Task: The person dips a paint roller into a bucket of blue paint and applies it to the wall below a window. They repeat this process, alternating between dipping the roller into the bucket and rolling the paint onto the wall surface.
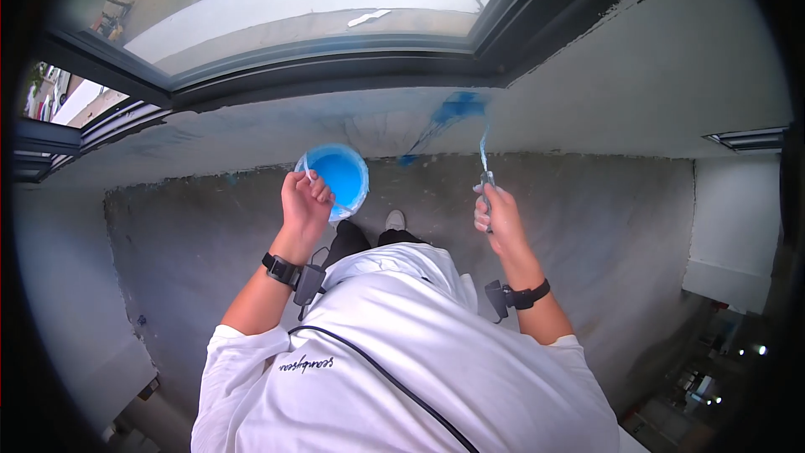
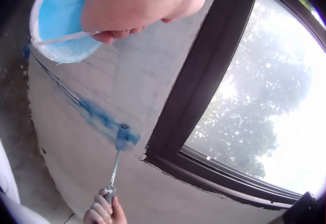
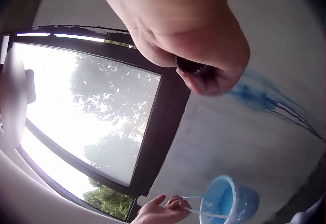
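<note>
My left hand [image 1: 307, 201] grips the thin white handle of a white bucket [image 2: 34, 15], which holds bright blue paint [image 1: 340, 174]. The bucket hangs in front of my legs, close to the wall. My right hand [image 1: 501, 216] grips the grey handle of a small paint roller [image 2: 116, 165], its metal rod smeared with paint. The blue-covered head of the roller lies against a wet blue patch [image 1: 461, 106] on the wall below the window. In the right wrist view, that hand hides most of the roller, and only the dark end of its handle shows.
A dark-framed window [image 1: 335, 71] is above the painted patch. Blue drips [image 2: 63, 86] run down the pale wall [image 1: 587, 117] toward the rough grey floor [image 1: 210, 226]. My shoe [image 1: 395, 220] stands on the floor near the bucket.
</note>
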Available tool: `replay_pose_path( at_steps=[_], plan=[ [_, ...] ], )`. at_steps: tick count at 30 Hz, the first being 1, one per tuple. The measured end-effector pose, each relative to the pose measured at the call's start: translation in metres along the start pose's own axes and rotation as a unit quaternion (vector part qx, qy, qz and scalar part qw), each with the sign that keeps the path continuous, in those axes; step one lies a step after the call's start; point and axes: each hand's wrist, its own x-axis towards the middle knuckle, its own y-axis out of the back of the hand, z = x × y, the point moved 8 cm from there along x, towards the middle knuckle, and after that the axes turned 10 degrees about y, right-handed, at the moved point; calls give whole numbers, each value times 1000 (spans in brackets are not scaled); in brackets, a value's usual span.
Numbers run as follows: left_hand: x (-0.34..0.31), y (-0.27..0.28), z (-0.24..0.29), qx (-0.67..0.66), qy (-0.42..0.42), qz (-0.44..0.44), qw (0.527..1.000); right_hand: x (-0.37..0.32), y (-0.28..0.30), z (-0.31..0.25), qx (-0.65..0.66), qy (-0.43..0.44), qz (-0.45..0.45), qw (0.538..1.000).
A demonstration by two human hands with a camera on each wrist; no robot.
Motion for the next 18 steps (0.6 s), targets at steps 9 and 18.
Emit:
replay_pose_path(
  at_steps=[9, 18],
  plan=[
    [-8, 2, 15, 30, -4, 6, 1000, 54, 12, 45, -4, -58, 3, 998],
    [-10, 3, 33, 31, -4, 17, 999, 2, -1, -14, -10, -47, 1, 999]
  ],
)
